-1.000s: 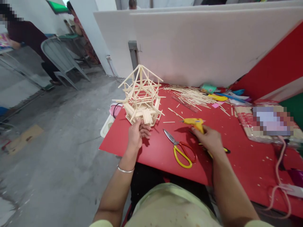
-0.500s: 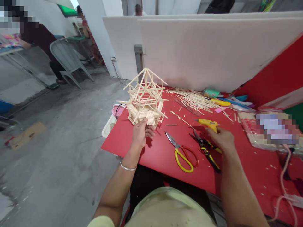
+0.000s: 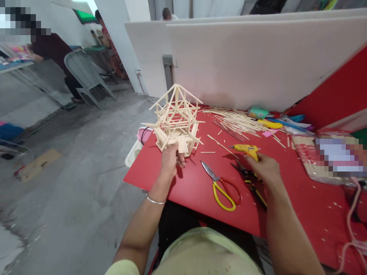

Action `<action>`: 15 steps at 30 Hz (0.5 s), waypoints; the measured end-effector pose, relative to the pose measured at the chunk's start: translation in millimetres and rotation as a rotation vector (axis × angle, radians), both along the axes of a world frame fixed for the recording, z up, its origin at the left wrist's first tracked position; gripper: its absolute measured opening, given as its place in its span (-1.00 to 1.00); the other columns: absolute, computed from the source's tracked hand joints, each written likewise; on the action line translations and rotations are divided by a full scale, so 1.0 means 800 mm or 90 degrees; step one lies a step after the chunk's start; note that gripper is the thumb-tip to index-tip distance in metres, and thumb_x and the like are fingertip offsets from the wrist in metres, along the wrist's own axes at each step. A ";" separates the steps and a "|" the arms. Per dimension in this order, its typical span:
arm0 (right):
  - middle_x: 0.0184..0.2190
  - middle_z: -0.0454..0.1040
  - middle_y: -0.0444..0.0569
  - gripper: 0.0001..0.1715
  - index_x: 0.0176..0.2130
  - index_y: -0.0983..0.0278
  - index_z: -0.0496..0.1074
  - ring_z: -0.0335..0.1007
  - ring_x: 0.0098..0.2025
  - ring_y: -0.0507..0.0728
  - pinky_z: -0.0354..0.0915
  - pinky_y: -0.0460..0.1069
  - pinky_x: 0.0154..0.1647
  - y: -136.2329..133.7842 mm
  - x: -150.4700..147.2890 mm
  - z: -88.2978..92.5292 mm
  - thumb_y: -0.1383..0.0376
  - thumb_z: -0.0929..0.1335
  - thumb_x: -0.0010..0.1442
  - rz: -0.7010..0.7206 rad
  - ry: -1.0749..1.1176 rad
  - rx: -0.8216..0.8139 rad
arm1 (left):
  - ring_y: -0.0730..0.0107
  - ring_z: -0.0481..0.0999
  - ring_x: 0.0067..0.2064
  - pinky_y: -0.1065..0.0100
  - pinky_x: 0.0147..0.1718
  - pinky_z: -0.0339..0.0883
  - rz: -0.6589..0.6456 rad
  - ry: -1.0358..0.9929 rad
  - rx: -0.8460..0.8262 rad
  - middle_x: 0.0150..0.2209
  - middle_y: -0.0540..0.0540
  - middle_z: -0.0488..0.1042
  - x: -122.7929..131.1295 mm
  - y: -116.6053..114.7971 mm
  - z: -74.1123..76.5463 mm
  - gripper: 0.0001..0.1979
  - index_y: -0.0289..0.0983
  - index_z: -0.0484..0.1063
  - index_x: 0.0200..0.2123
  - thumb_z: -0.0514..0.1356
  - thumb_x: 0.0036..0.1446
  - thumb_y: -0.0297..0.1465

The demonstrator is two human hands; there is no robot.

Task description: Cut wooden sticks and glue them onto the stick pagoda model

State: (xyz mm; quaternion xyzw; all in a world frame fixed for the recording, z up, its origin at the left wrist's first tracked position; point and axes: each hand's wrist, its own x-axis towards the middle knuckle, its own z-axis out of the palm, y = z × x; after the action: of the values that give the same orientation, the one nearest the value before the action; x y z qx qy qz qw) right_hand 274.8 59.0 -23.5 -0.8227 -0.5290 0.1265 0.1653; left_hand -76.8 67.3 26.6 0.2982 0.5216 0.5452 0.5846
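A small house model of pale wooden sticks (image 3: 178, 114) stands at the left end of the red table. My left hand (image 3: 171, 158) grips its lower front edge, by a flat panel of sticks laid side by side; the thumb is on top and the other fingers curl underneath. In my right hand (image 3: 265, 168) is a yellow glue gun (image 3: 246, 149), its nozzle pointing left toward the model. Under that hand lie black-and-yellow pliers (image 3: 249, 179), partly hidden by it. Scissors with one yellow and one red handle (image 3: 220, 187) lie between my hands.
Loose sticks (image 3: 235, 122) are heaped at the back of the red table (image 3: 183, 191), beside a ruler (image 3: 228, 131) and a green roll (image 3: 257, 112). A wrapped package (image 3: 306, 160) lies at right. White boards (image 3: 243, 61) stand behind. A person sits near a grey chair (image 3: 83, 72).
My right hand has moved the glue gun slightly left, toward the model. My left hand keeps its grip on the model. The view has shifted a little.
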 end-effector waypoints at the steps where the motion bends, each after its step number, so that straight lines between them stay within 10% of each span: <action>1: -0.43 0.55 0.04 -0.29 -0.16 0.28 0.55 0.44 -0.38 0.21 0.16 -0.02 -0.43 -0.001 0.001 0.000 -0.22 0.28 0.05 -0.002 -0.002 -0.005 | 0.44 0.31 -0.78 0.46 -0.81 0.13 -0.002 -0.004 0.001 -0.75 0.00 0.34 0.000 0.000 0.000 -0.59 -0.30 0.36 -0.56 0.20 0.05 -0.06; 15: -0.45 0.53 0.06 -0.32 -0.17 0.30 0.55 0.43 -0.40 0.22 0.16 0.00 -0.43 -0.009 -0.005 0.005 -0.19 0.27 0.08 0.018 -0.021 -0.008 | 0.44 0.30 -0.78 0.46 -0.81 0.10 -0.007 0.002 0.003 -0.76 -0.01 0.34 -0.001 0.003 0.004 -0.60 -0.30 0.37 -0.56 0.22 0.05 -0.08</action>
State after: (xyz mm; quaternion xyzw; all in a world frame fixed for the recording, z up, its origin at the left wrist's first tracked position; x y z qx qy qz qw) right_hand 271.0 52.1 -19.8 -0.8182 -0.5422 0.1185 0.1500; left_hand -77.8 69.6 29.5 0.3032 0.5200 0.5427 0.5858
